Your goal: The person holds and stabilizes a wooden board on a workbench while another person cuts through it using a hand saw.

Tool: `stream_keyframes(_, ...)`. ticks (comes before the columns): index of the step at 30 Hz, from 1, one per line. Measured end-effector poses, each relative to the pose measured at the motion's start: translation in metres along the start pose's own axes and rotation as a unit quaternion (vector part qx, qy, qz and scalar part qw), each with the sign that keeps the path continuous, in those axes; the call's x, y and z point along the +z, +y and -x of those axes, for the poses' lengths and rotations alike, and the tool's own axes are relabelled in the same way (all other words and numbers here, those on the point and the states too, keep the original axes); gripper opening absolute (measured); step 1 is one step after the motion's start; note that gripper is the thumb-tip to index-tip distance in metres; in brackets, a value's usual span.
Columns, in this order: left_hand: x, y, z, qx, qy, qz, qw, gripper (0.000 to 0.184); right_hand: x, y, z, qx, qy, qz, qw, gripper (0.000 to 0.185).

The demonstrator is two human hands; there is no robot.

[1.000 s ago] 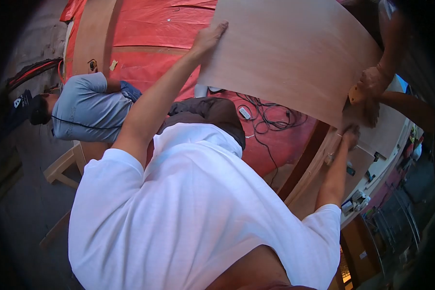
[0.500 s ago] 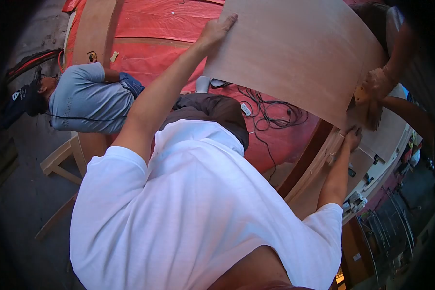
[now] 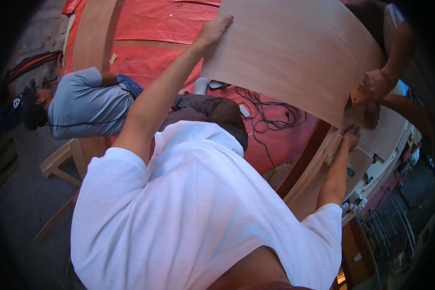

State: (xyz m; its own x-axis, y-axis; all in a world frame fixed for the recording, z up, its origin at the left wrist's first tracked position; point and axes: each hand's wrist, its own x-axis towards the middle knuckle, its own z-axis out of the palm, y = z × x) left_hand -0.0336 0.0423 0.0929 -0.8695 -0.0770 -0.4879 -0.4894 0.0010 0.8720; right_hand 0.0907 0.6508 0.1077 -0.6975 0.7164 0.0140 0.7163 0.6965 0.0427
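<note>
so my left hand point(image 3: 216, 31) is up at 12 o'clock, grasping the left edge of this big thin wood sheet point(image 3: 295, 58), which fills most of the space around 1 o'clock. my right hand point(image 3: 351, 137) is over at 3 o'clock, right by the sheet's near corner. fingers are a bit bent, but i honestly can't tell if they're pinching the wood or just resting there.

at 2 o'clock a co-worker's hands point(image 3: 376, 86) are at the right end of the sheet, one of them on a yellowish tool point(image 3: 357, 95), no clue what kind since it's mostly covered. the tabletop point(image 3: 388, 162) runs along the 4 o'clock side with some small stuff on it, too blurry to name.

down past the sheet's lower edge there's a tangle of black cable point(image 3: 275, 118) near 1 o'clock on red sheeting point(image 3: 295, 142), and a white power strip point(image 3: 244, 111) just beside it. another person in a grey-blue shirt point(image 3: 87, 106) is near 10 o'clock, facing away from me, with a wooden frame point(image 3: 63, 163) at 9 o'clock.
</note>
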Motion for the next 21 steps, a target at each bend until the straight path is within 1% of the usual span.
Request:
stream_keyframes(1, 0.000, 0.001, 0.002, -0.008, -0.002, -0.007, 1.000, 0.060, 0.001, 0.003, -0.001, 0.002, -0.002, -0.008, 1.000, 0.057)
stream_keyframes(4, -0.002, -0.003, -0.003, 0.007, -0.006, -0.030, 0.999, 0.062, 0.007, 0.004, -0.007, -0.002, -0.005, -0.025, 1.000, 0.057)
stream_keyframes(7, 0.001, -0.010, -0.009, 0.015, 0.003, 0.008, 1.000, 0.063, 0.009, 0.007, -0.007, -0.013, 0.000, -0.022, 1.000, 0.058)
stream_keyframes(8, 0.000, -0.012, -0.012, 0.016, 0.001, -0.001, 1.000, 0.062, 0.010, 0.009, -0.008, -0.012, 0.001, -0.021, 1.000, 0.058)
stream_keyframes(10, -0.001, -0.005, -0.005, 0.015, -0.001, -0.020, 1.000, 0.061, 0.007, 0.007, -0.007, -0.009, -0.004, -0.015, 1.000, 0.059)
stream_keyframes(12, 0.000, 0.002, 0.004, 0.011, -0.005, -0.007, 1.000, 0.060, 0.003, 0.004, -0.004, -0.005, -0.016, -0.007, 1.000, 0.059)
stream_keyframes(16, 0.001, 0.018, 0.017, 0.006, 0.003, -0.015, 1.000, 0.059, 0.005, 0.006, -0.004, -0.011, 0.003, -0.012, 1.000, 0.059)
stream_keyframes(18, 0.002, 0.012, 0.010, 0.003, 0.003, -0.006, 1.000, 0.060, 0.010, 0.010, -0.007, -0.016, 0.016, -0.027, 0.999, 0.060)
stream_keyframes(21, 0.002, 0.002, 0.004, 0.002, 0.003, 0.008, 1.000, 0.059, 0.007, 0.007, -0.004, 0.003, 0.003, -0.022, 1.000, 0.060)
